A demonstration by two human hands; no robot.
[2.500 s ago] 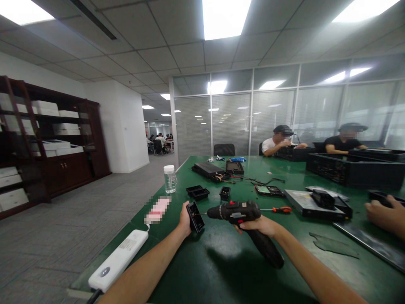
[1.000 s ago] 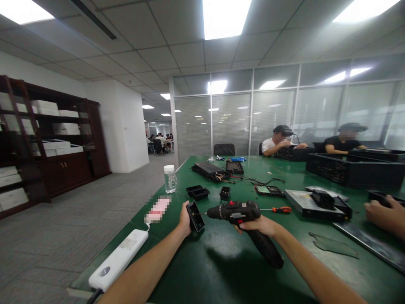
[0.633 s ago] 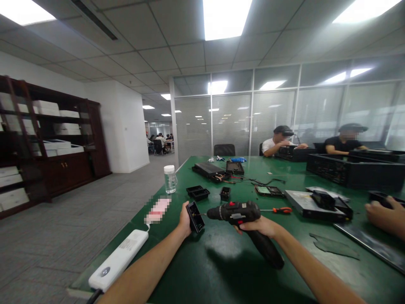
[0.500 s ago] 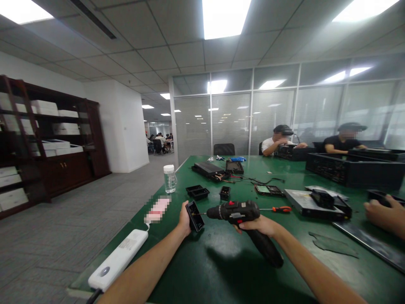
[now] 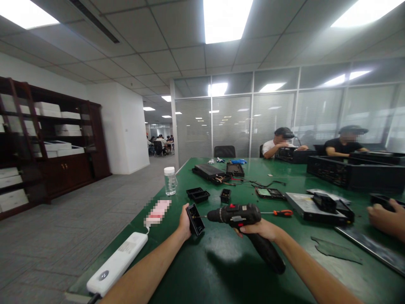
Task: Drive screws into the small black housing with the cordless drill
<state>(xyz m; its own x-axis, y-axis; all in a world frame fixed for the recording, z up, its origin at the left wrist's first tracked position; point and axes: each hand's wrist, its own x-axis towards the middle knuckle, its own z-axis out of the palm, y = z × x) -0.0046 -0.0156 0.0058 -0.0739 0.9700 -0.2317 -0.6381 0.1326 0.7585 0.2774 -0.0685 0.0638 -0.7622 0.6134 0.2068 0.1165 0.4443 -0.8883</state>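
Observation:
My left hand [image 5: 184,223] is closed on a small black plastic box [image 5: 195,221], tilted with its open side toward the right. My right hand [image 5: 260,229] grips a black cordless drill [image 5: 242,214] by the handle. The drill points left, and its thin bit reaches into the box's opening; whether the tip touches a screw is too small to tell. Behind the drill lies a screwdriver [image 5: 282,213] with an orange and black handle. Farther back, similar black boxes [image 5: 198,194] rest on the green table [image 5: 218,270], and one more small black box [image 5: 225,195] stands apart.
A white power strip [image 5: 118,264] and a clear bottle [image 5: 170,181] line the left edge. Opened electronics [image 5: 209,172] lie at the back. To the right are a metal drive unit [image 5: 305,209], a dark glass-like shard [image 5: 337,250] and another person's hand [image 5: 387,219]. Two people sit beyond.
The whole view has shifted slightly. Both hands keep their hold, and the drill bit stays at the box's opening.

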